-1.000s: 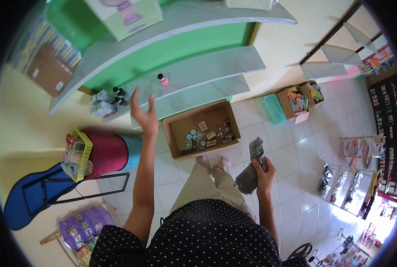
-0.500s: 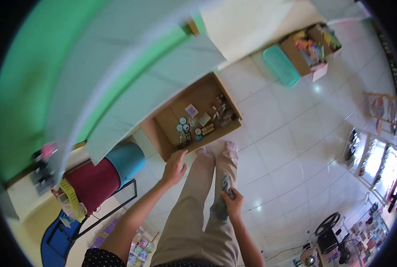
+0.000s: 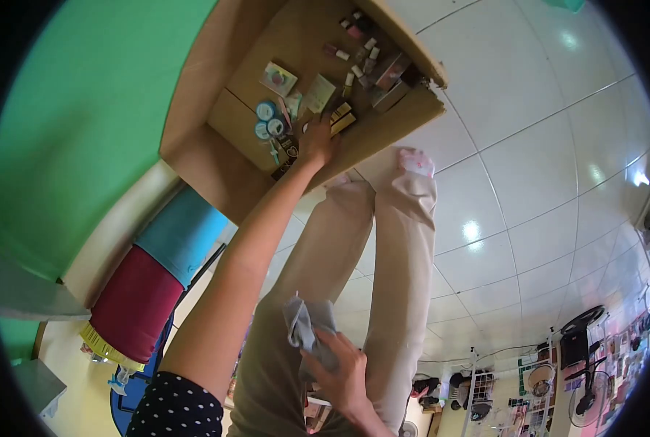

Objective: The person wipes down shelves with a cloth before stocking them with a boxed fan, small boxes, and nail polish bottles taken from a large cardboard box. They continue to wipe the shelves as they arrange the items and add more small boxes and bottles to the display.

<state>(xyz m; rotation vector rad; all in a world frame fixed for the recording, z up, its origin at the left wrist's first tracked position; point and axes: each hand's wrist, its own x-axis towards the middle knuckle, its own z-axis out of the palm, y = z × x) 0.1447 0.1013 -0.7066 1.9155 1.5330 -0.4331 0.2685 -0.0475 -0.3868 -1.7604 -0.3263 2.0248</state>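
My left hand (image 3: 317, 142) reaches down into an open cardboard box (image 3: 219, 171), among small items by its near wall. Its fingertips are blurred and partly hidden, beside small black-and-gold boxes (image 3: 342, 118). Left of the hand are several round jars with blue-and-white lids (image 3: 265, 111) and a dark brown packet (image 3: 287, 153). A pale flat box (image 3: 318, 95) and a small printed box (image 3: 278, 79) lie beyond it. Small bottles with white caps (image 3: 349, 81) rest at the right. My right hand (image 3: 343, 371) is closed round a crumpled grey cloth (image 3: 310, 328) in front of my legs.
Against the left wall stand a blue container (image 3: 181, 237) and a dark red one (image 3: 137, 302). White tiled floor (image 3: 500, 218) stretches to the right. A fan (image 3: 588, 399) and a white wire rack (image 3: 478, 386) are at the lower right.
My left hand has gone from the box's near edge down inside it. The box now looks larger and closer. My right hand has brought the grey cloth left across my legs.
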